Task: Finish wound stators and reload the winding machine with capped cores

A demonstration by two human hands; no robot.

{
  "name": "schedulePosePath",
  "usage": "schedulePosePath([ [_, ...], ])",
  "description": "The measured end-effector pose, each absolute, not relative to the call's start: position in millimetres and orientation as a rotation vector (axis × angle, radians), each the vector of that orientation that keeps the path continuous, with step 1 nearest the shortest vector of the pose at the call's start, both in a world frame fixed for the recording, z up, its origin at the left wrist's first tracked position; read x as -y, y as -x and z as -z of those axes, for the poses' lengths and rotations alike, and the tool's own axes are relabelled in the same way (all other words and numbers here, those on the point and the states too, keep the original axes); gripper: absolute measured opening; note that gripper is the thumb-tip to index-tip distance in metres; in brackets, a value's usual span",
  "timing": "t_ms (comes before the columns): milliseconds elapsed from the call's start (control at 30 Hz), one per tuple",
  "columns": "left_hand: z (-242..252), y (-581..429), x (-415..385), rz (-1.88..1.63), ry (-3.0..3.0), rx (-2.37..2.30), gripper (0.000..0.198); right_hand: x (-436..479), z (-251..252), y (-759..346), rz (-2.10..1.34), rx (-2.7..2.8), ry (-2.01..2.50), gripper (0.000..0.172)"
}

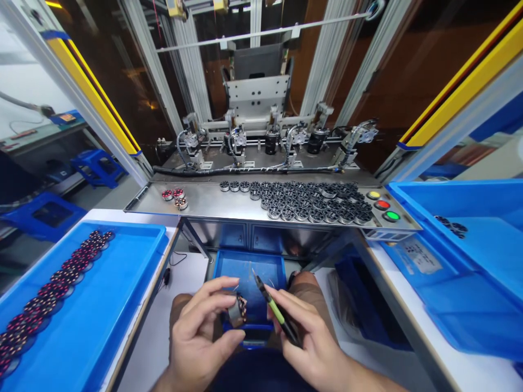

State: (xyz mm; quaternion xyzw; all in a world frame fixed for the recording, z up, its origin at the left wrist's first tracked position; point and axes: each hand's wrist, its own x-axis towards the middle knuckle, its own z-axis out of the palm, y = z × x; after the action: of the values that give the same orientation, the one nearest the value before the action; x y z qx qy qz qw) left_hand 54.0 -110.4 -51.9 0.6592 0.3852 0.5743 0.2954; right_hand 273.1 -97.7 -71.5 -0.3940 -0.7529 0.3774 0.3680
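Note:
My left hand (204,321) holds a small motor part (237,311) with a grey metal ring and copper-coloured windings, gripped at its edge by curled fingers. My right hand (304,329) is wrapped round a pair of pliers (274,310) with green-and-black handles. Their narrow tips point up and away from me, a short gap to the right of the motor part. Both hands are over my lap, in front of a blue bin (249,262) below the bench. Whether the plier jaws are parted is too small to tell.
Many black-and-silver motor parts (300,212) stand in rows on the metal bench (212,204), with red-wound ones (167,194) at its left. A blue tray (118,283) of wound parts lies left. Blue bins (482,272) stand right, beside push buttons (382,204). Fixtures (241,141) rise behind.

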Motion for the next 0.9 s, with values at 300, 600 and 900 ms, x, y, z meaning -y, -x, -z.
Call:
schedulePosePath([
  [300,59.6,-49.8,108.7,-1.512,-2.022,-1.129,0.062,105.8,65.7,-287.1,-1.26,1.816,1.056,0.067],
  [600,56.0,-49.8,104.6,-1.462,-2.279,-1.214,0.047,125.3,41.4,-292.1,-1.739,1.557,0.79,0.057],
  [900,61.8,-50.0,101.1,-1.552,-2.407,-1.172,0.052,126.1,43.9,-289.2,-1.873,1.446,0.746,0.066],
])
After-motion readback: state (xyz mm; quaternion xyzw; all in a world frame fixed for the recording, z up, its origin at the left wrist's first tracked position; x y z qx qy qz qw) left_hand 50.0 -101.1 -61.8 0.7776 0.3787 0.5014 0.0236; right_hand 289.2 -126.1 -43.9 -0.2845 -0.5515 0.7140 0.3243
